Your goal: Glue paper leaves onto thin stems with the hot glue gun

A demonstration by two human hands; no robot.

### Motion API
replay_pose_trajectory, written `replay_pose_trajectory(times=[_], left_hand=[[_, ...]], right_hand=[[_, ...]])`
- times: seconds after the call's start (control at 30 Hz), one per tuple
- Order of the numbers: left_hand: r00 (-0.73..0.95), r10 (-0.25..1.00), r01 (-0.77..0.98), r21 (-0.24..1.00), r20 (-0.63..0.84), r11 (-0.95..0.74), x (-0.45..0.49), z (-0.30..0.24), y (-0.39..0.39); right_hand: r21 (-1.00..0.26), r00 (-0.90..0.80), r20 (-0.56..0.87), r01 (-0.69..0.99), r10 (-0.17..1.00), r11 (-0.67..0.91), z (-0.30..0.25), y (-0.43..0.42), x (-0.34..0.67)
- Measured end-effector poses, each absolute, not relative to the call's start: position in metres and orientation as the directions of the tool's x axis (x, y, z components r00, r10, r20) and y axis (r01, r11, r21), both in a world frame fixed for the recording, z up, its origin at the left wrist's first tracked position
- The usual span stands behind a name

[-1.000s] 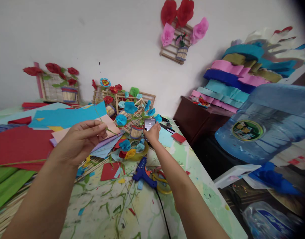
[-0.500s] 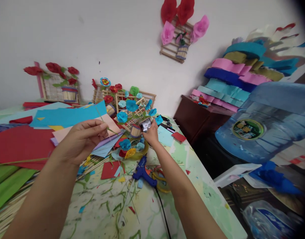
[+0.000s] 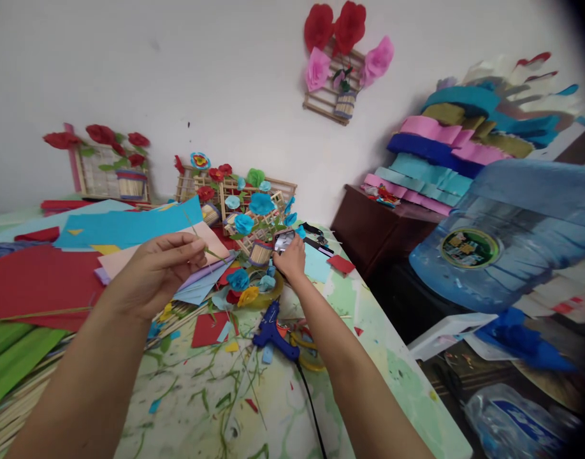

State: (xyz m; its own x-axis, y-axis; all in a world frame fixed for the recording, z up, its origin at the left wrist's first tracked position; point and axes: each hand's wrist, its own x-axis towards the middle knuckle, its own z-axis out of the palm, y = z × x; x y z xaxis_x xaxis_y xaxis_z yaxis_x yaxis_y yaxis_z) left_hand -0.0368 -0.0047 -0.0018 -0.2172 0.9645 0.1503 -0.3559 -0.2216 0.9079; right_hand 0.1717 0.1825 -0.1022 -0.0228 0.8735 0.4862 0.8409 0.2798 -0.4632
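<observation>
My left hand (image 3: 171, 271) is closed in a pinch on a thin green stem (image 3: 209, 250), which sticks out past the fingertips in front of the pale pink paper (image 3: 213, 243). My right hand (image 3: 291, 258), farther forward, grips a phone (image 3: 283, 241) with a lit screen; the fingers are partly hidden behind it. Just left of the phone stands a small stick basket (image 3: 260, 253) on a wooden lattice, with blue paper flowers (image 3: 262, 204) around it. Below it lie more paper flowers, among them a yellow one (image 3: 248, 296).
A blue glue gun (image 3: 276, 335) with a black cord lies between my forearms, beside yellow tape rolls (image 3: 311, 350). Coloured paper sheets (image 3: 44, 280) and thin sticks cover the left side. A large water bottle (image 3: 503, 236) and stacked crepe paper (image 3: 431, 150) stand at the right.
The phone has shifted slightly right and its tilt has changed, along with my right hand. Blue flowers on the lattice have moved a little. My left hand keeps its pinch on the stem.
</observation>
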Motion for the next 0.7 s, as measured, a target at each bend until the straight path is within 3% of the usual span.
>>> replay_pose_trajectory(times=[0.7], left_hand=[[-0.223,0.965,-0.363,0.908,0.136,-0.211,-0.039,-0.008,0.001]], right_hand=[[-0.489,0.045,0.428,0.852,0.903,0.189,-0.098,0.195,0.174]])
